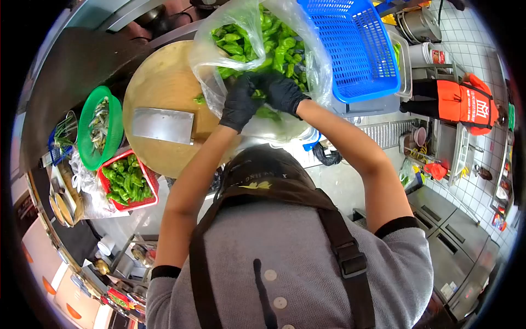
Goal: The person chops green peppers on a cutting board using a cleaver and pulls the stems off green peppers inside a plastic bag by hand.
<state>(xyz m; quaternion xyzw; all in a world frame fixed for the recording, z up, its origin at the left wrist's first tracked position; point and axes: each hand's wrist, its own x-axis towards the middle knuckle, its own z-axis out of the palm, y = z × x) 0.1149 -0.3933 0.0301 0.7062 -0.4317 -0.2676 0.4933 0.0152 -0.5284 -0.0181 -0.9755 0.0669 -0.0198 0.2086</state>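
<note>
My left hand (239, 103) and my right hand (284, 92), both in black gloves, meet over the near side of a clear plastic bag (205, 71). The bag is open and full of green peppers (282, 52). Between the gloves shows a bit of one green pepper (258, 95), and the fingers of both hands are closed around it; most of it is hidden. Below the hands, blurred green pieces lie in the bag's near fold. To the left, a cleaver (163, 125) lies flat on a round wooden chopping board (156, 77), with a small green scrap beside the bag.
Left of the board stand a green basket (85, 134) with small fish-like pieces and a red basket (156, 183) of green peppers. A blue plastic basket (359, 90) sits right of the bag. Farther right, a person in an orange vest (474, 107) stands by the shelving.
</note>
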